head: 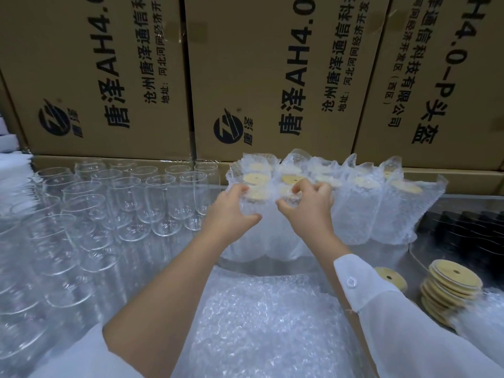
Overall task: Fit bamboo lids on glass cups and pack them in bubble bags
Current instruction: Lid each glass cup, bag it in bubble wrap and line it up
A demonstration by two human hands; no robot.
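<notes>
So your left grip (237, 207) is curled round the left side of the bagged cup (268, 227), thumb low at the front and fingers up near the top. Your right grip (308, 205) pinches the bubble wrap at the top of that same bag from the right, fingertips bunched together. The cup stands upright at the front of the packed cups (368, 205), touching its neighbours, and its lid (257, 196) shows pale yellow through the wrap between your grips. The bare cups (122, 200) stand in rows on the left of the worktop (469, 200), mouths up. A pile of flat bags (267, 309) lies right in front of you, under your forearms. Loose lids (450, 285) are stacked at the right. Boxes (109, 77) wall off the back. There's something black (463, 227) behind the lids, can't tell what.
</notes>
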